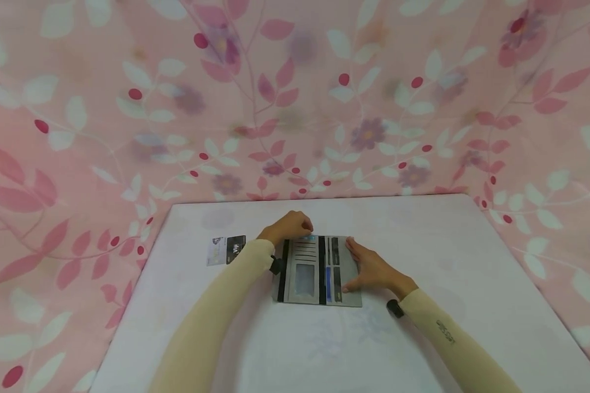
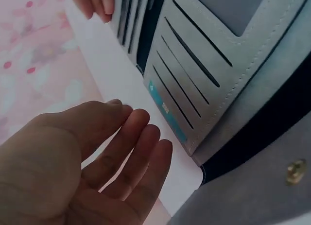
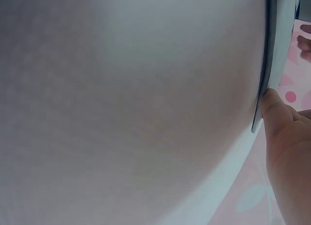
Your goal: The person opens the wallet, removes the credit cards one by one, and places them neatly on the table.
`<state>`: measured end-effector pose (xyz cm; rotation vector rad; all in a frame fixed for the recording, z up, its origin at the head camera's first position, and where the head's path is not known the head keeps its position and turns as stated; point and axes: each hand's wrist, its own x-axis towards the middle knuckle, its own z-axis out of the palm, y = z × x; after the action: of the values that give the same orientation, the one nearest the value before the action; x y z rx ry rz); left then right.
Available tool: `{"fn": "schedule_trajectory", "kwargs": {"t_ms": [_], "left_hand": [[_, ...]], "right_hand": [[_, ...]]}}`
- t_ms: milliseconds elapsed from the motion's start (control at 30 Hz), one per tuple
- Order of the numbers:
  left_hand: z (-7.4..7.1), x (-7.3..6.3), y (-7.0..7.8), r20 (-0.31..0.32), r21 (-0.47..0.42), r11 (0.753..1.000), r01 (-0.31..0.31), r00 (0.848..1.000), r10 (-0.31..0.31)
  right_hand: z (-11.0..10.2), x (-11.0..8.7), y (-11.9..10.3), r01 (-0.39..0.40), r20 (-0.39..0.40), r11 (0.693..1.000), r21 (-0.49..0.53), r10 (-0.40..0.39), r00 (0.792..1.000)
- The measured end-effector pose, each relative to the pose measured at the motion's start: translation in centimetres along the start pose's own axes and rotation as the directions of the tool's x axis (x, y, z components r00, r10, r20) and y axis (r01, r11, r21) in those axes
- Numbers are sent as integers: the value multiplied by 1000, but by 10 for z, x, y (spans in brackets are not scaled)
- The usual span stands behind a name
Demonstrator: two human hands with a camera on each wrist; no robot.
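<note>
A grey wallet point(image 1: 352, 267) lies unfolded on the white table, its card slots and a clear window point(image 1: 305, 279) facing up. Cards fill slots on its right panel, one with a blue edge point(image 1: 328, 284). A blue card point(image 2: 166, 110) sits in the slot at the far edge, only a strip of it showing. My left hand point(image 1: 290, 225) hovers by that strip, fingers loosely bent and holding nothing. Spread over the wallet's right side, my right hand point(image 1: 373, 270) rests its thumb and fingers on it. The right wrist view shows the thumb point(image 3: 276, 111) against the wallet's edge.
Left of the wallet lie a black card marked Vip point(image 1: 236, 245) and a silvery card point(image 1: 216, 252), partly behind my left sleeve. Pink floral cloth point(image 1: 295, 109) hangs behind the white table point(image 1: 413, 229). A small black device is on each wrist.
</note>
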<state>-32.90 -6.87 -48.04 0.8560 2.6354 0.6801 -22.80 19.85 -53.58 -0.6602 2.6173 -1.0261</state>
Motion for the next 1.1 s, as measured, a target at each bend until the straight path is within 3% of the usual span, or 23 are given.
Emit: {"fn": "schedule_trajectory", "kwargs": {"t_ms": [133, 367, 567, 800, 933, 1100], "left_hand": [[3, 9, 4, 72, 56, 998, 26, 997, -31], [2, 21, 6, 117, 106, 993, 54, 991, -66], [2, 28, 6, 203, 128, 988, 80, 974, -105], [4, 28, 1, 288, 39, 991, 126, 949, -132], [2, 24, -5, 282, -42, 991, 123, 953, -107], [-1, 18, -11, 272, -96, 984, 151, 955, -120]], "right_hand": [[0, 1, 1, -6, 0, 1000, -11, 6, 1000], [-3, 1, 0, -7, -2, 1000, -5, 7, 1000], [-2, 0, 0, 2, 1, 999, 40, -2, 1000], [3, 0, -2, 1, 13, 999, 41, -1, 1000], [3, -2, -6, 0, 12, 1000, 29, 0, 1000], [5, -3, -9, 1, 18, 999, 48, -2, 1000]]}}
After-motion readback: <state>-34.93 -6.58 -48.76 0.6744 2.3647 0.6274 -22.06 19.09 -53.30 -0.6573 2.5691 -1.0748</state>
